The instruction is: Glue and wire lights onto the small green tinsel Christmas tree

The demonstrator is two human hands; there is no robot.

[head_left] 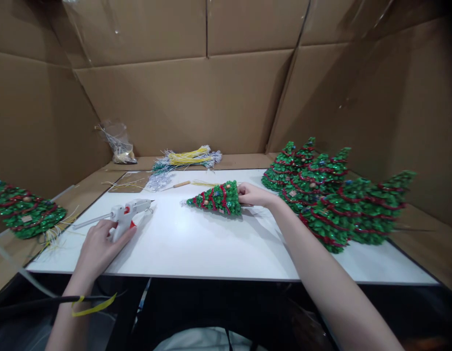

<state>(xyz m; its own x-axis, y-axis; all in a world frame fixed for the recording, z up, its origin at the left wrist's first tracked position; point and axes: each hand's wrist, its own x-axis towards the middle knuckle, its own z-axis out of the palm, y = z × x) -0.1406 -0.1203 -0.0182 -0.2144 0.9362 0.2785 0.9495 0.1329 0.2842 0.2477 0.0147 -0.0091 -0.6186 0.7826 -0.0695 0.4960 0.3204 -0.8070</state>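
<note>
My left hand point(99, 247) is closed around the handle of a white hot glue gun point(120, 217), with a glue stick out of its back and its nozzle pointing right. At the middle of the white board, my right hand point(255, 194) grips the base end of a small green Christmas tree point(219, 199) with red garland and tiny ornaments. That tree lies on its side, its tip toward the left. The fingers of my right hand are partly hidden by the tree's base.
Several finished-looking green trees point(321, 195) stand on the right. Another tree point(27, 209) leans at the left edge beside loose wires point(56, 234). Bundled yellow and white wires point(187, 157), a wooden-handled tool point(181, 185) and a plastic bag point(120, 144) lie at the back. Cardboard walls point(182, 107) surround the white board point(182, 253).
</note>
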